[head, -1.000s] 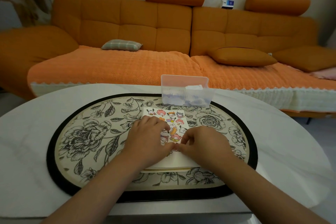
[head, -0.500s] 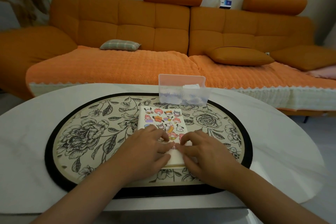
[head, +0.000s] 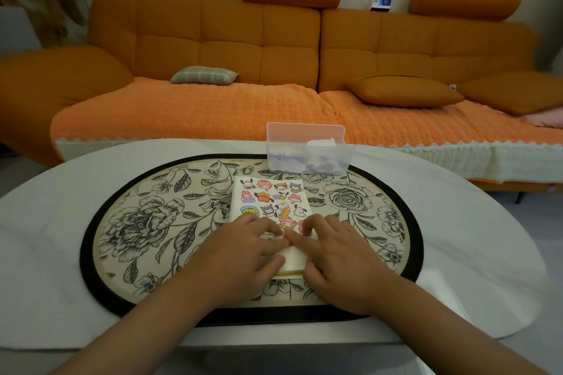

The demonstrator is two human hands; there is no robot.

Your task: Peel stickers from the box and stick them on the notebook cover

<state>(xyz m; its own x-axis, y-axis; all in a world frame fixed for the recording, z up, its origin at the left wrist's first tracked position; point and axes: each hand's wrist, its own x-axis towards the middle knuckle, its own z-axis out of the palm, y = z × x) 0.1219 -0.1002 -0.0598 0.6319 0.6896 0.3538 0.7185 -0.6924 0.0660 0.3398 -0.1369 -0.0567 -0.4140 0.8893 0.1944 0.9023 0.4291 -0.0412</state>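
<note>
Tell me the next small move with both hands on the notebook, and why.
Probably press the fingers flat and rub outward, to seat whatever sticker lies hidden under them. The left hand and right hand both rest on the notebook, meeting just below the stickers already on its cover. The box can wait.

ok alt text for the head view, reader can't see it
A person's left hand and right hand rest on a white notebook covered in cartoon stickers, fingertips meeting on its near half. It lies on an oval floral placemat on a white table, with a clear plastic box just behind it and an orange sofa beyond.
</note>
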